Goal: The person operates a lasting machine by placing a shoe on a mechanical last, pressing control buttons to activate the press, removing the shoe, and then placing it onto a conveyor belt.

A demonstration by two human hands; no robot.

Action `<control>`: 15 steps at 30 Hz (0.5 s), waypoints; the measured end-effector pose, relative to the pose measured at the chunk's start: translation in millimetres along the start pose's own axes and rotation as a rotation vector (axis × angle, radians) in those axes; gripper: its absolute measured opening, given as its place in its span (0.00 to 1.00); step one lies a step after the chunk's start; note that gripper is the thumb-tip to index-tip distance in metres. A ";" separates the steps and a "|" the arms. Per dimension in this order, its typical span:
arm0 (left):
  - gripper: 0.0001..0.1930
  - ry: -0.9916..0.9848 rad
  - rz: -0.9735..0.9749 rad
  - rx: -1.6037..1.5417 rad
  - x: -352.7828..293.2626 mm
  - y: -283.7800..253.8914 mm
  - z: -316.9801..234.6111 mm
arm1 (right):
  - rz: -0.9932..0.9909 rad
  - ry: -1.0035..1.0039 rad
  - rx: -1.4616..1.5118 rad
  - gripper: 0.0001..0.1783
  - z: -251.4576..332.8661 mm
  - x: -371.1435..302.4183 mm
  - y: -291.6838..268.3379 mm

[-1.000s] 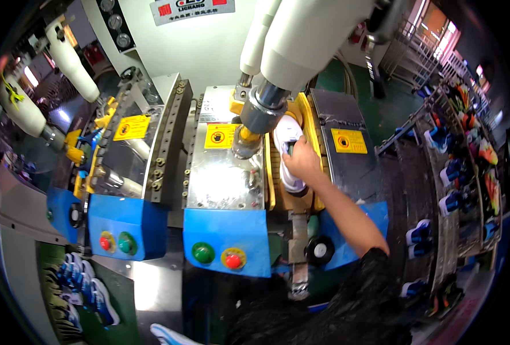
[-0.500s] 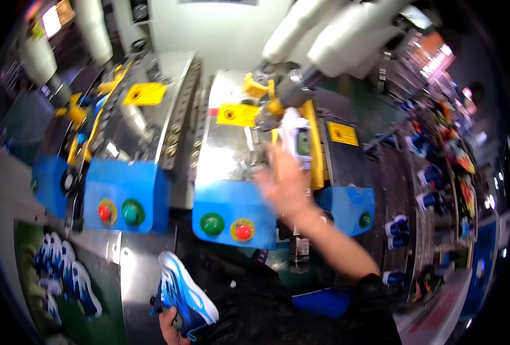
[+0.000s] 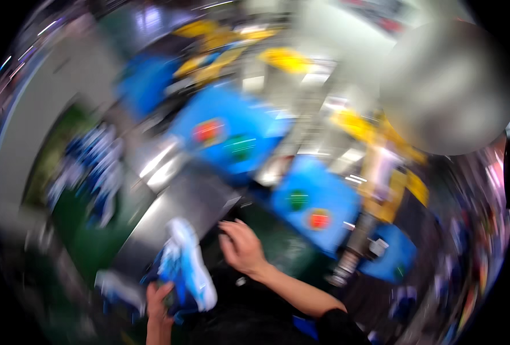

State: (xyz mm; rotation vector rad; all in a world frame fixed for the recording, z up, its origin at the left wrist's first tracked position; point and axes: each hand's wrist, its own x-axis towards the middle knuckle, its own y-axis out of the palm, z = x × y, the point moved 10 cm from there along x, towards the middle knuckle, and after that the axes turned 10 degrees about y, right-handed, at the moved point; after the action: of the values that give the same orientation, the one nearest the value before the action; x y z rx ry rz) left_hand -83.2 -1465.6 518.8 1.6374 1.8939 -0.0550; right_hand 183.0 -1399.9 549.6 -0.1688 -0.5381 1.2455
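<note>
A blue and white sneaker (image 3: 190, 267) is held low in front of me, its toe pointing up and its white sole edge to the right. My left hand (image 3: 158, 302) grips it at the heel end, with the fingers partly behind the shoe. Just right of it, over my dark clothing, my right hand (image 3: 242, 247) hangs with nothing in it. Its fingers are somewhat bent and spread, not touching the sneaker. A pale shoe-like shape (image 3: 385, 169), badly blurred, sits in the yellow-framed machine at the right.
Blue machine fronts with red and green buttons stand ahead, a left one (image 3: 226, 129) and a right one (image 3: 315, 201). A metal plate (image 3: 174, 201) lies before them. Several blue and white shoes (image 3: 97, 167) are on a green surface at left. A large grey rounded part (image 3: 450, 86) looms upper right.
The view has swung left and blurred. My right hand has come away from the pale shoe at the machine, back beside the sneaker. My left hand still holds the sneaker.
</note>
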 end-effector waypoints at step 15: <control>0.49 0.608 -0.493 1.058 -38.7 -241.7 -32.3 | 0.682 0.829 0.379 0.46 3.4 -107.0 195.0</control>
State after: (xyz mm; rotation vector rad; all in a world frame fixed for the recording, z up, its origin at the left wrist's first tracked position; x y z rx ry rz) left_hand -314.3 -1541.2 476.4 1.8563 3.0094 -1.0138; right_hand -8.0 -1436.6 441.5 -0.5444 0.5227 1.7515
